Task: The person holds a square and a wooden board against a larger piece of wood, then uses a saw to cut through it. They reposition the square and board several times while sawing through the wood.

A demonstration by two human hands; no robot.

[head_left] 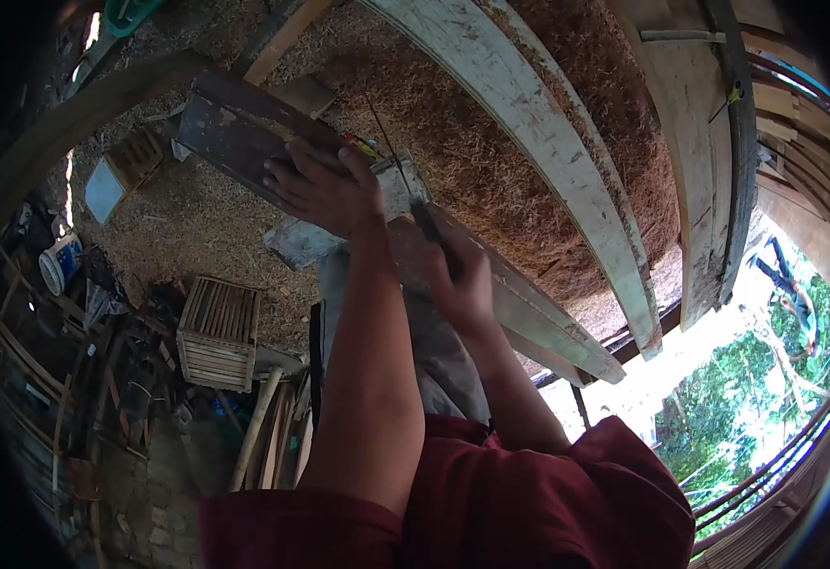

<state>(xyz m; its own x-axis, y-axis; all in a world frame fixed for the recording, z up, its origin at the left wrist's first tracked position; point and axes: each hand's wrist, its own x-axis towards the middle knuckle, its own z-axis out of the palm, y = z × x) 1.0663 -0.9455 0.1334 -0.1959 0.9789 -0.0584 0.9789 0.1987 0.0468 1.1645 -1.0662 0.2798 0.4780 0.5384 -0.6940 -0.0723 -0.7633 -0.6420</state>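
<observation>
My left hand [329, 185] lies with its fingers spread on a dark brown board [235, 142], pressing on its surface. In my right hand [459, 280], closed fingers hold the dark handle of a thin-bladed tool that looks like a handsaw [422, 216]. Its narrow blade points up and away, crossing near the end of a pale, worn block [398, 185] beside the board. Part of the handle is hidden by my fingers. A small red and yellow object [363, 145] shows just beyond my left hand.
Long pale curved planks [529, 104] run along the right side over brown shavings. A slatted wooden crate [218, 332] stands at the lower left, near a white container [59, 264]. Another wooden box [132, 161] rests farther up. Foliage shows at the lower right.
</observation>
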